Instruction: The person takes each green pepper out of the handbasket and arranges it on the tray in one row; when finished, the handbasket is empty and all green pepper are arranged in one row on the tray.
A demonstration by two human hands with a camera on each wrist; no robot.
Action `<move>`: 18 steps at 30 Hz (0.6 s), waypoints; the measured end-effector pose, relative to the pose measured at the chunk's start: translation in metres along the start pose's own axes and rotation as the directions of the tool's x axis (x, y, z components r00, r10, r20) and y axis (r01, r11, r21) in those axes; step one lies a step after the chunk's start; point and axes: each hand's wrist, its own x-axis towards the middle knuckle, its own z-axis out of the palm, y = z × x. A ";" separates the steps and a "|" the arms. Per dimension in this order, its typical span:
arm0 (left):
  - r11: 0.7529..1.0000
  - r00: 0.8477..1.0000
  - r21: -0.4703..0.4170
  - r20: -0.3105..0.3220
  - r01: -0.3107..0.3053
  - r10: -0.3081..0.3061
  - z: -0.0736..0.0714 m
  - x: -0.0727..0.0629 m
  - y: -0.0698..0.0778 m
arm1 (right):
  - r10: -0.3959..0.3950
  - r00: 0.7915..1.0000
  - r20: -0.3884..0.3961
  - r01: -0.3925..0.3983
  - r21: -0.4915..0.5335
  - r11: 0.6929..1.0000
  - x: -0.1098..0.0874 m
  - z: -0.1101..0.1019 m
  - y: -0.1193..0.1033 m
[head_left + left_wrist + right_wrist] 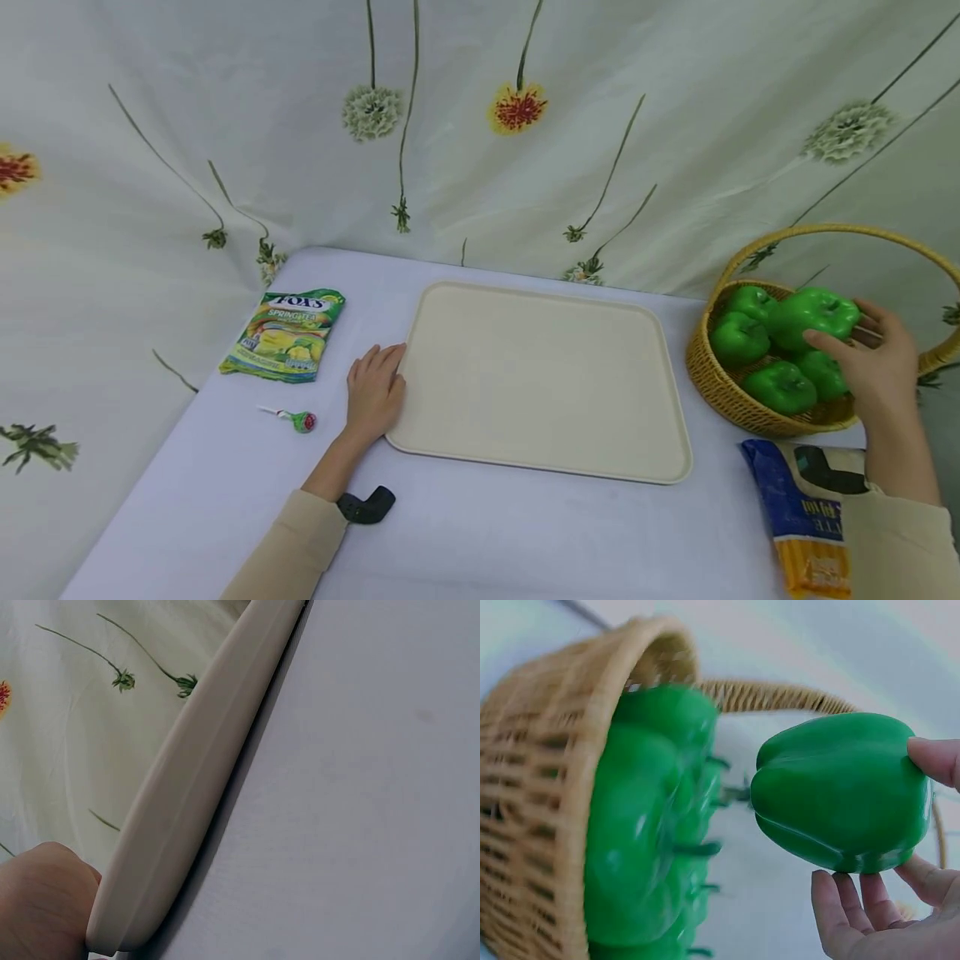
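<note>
My right hand [888,362] holds a green bell pepper [813,318] between thumb and fingers. In the right wrist view this bell pepper [840,791] is lifted apart from the others, its stem end toward the basket. Several more green bell peppers [780,387] lie in the wicker basket [716,387], at the right of the table. On the left, my left hand [375,392] rests against the left edge of a cream rectangular tray [536,383]. The left wrist view shows the side of the tray [180,772] with part of the left hand [49,904] touching its corner.
A green Fox's candy bag [288,333] and a lollipop [303,422] lie left of the tray. In front of the basket is a blue and yellow packet [806,533], partly under the right forearm. The basket's tall handle [847,229] arches over it; a floral cloth hangs behind.
</note>
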 end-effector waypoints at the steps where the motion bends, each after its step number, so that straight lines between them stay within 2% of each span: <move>1: 1.000 1.000 0.000 0.002 0.002 -0.002 0.000 0.000 0.000 | -0.008 1.000 0.006 0.008 0.002 1.000 -0.015 0.000 -0.016; 4: 1.000 1.000 0.001 0.006 0.005 -0.005 0.000 0.000 0.000 | -0.060 0.997 0.052 0.059 0.027 0.998 -0.054 -0.001 -0.057; 7: 1.000 1.000 -0.004 0.005 0.005 -0.005 -0.001 0.000 0.001 | -0.126 0.987 0.103 0.125 0.021 0.992 -0.074 0.004 -0.077; 12: 1.000 1.000 -0.009 -0.003 -0.001 0.001 -0.001 0.000 0.001 | -0.211 0.963 0.167 0.208 0.036 0.977 -0.084 0.024 -0.090; 18: 1.000 1.000 -0.016 -0.009 -0.013 0.012 -0.001 0.000 -0.001 | -0.282 0.937 0.206 0.276 0.059 0.959 -0.097 0.071 -0.110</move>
